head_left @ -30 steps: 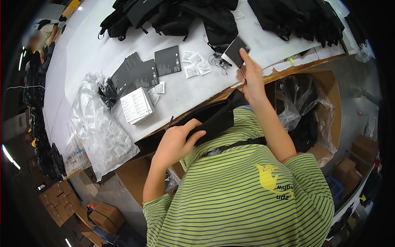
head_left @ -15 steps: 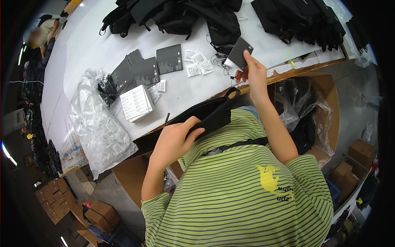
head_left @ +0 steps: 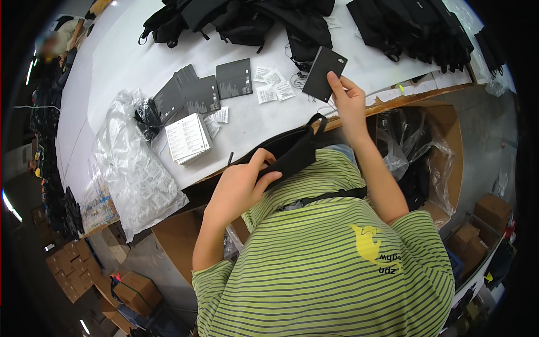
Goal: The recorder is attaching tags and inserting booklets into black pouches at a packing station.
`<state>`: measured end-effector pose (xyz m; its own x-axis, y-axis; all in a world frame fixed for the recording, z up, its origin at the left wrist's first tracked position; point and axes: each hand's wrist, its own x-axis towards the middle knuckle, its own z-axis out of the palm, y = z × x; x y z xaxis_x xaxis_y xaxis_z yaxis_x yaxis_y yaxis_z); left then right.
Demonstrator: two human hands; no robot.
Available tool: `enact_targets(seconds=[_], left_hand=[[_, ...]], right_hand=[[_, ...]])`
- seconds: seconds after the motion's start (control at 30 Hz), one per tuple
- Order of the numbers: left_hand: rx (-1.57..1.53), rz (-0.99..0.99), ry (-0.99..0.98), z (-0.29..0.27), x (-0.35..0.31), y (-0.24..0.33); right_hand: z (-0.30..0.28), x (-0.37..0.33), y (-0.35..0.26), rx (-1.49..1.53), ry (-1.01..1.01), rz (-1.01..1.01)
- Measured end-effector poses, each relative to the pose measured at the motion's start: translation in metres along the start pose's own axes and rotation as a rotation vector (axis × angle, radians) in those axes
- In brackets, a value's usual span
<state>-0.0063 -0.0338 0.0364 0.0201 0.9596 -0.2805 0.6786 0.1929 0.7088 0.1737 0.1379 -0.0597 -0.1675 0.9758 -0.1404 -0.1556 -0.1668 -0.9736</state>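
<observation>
My right hand (head_left: 351, 106) pinches a dark card (head_left: 322, 76) with its thumb in front, holding it over the table's near edge. A thin cord dangles by the card's lower corner. My left hand (head_left: 238, 182) grips the edge of a black fabric bag (head_left: 295, 154), fingers bent over its rim and thumb on the near side. The bag leans between my body and the table edge, its loop strap sticking up at the right end. Several similar dark cards (head_left: 233, 77) lie fanned on the white table, behind a stack of white printed leaflets (head_left: 186, 140).
Small white packets (head_left: 275, 84) lie near the cards. A clear plastic bag of white packets (head_left: 143, 185) hangs over the table's front left. Black bags (head_left: 236, 22) pile up at the back, more (head_left: 412, 31) at back right. An open carton (head_left: 443, 151) stands below the table's right edge.
The card in my right hand has turned its dark face more fully upward and shifted slightly left. The fingers of my left hand have moved slightly at the bag's rim.
</observation>
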Motion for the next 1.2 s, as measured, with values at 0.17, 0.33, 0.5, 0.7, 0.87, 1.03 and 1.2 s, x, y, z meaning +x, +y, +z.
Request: enact_targets(seconds=[0.17, 0.33, 0.5, 0.7, 0.87, 1.03, 1.2], left_hand=[[0.108, 0.242, 0.198, 0.015, 0.019, -0.020], [0.292, 0.512, 0.541, 0.032, 0.032, -0.014], [0.301, 0.567, 0.177, 0.035, 0.038, -0.019], [-0.085, 0.265, 0.299, 0.025, 0.089, -0.046], [0.443, 0.357, 0.630, 0.020, 0.130, -0.085], [-0.124, 0.129, 0.568, 0.009, 0.118, -0.075], [-0.080, 0.344, 0.473, -0.017, 0.070, -0.001]], right_hand=[[0.008, -0.019, -0.061, -0.573, -0.548, -0.134], [0.004, -0.031, -0.078, -1.154, -0.911, -0.448], [-0.010, -0.043, -0.066, -1.339, -1.113, -0.466], [-0.024, -0.045, -0.072, -1.114, -1.159, -0.140], [-0.035, -0.049, -0.072, -1.057, -1.034, -0.417], [-0.034, -0.045, -0.079, -1.185, -0.948, -0.674], [-0.025, -0.040, -0.088, -1.258, -0.979, -0.716]])
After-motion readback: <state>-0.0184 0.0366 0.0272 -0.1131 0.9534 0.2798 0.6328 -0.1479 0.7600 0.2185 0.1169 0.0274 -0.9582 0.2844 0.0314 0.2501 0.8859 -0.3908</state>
